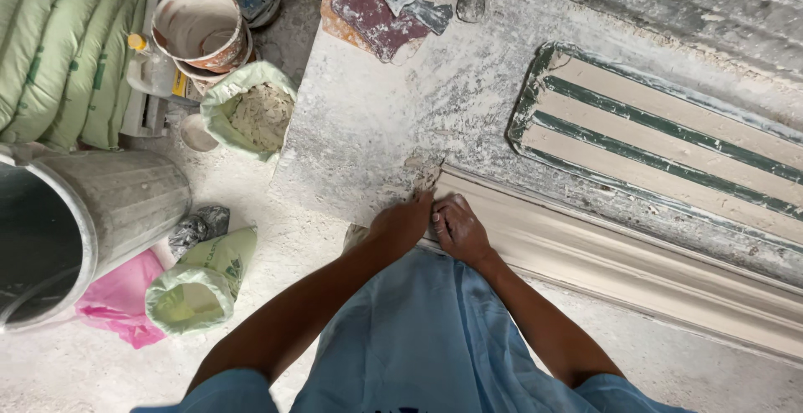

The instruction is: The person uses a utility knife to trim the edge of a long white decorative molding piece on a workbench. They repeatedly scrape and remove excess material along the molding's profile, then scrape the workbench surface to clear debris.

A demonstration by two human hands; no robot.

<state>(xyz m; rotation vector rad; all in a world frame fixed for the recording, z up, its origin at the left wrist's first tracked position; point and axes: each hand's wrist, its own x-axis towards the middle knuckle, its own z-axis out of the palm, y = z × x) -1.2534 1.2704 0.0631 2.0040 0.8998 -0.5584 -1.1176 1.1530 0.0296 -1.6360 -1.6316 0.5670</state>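
My pale cream plaster cornice moulding (636,266) lies beside a green-striped cream rectangular mould (669,145) on my dusty grey-white worktable (368,120).

Both bare forearms reach forward and angle inward, so the wrists nearly meet. The left hand (403,222) lies palm down, its fingers stretched forward and pressed flat. The right hand (458,227) sits just beside it, touching, with knuckles up and fingers curled under.

Cream plaster cornice moulding (636,271) lying lengthwise along dusty worktable edge.
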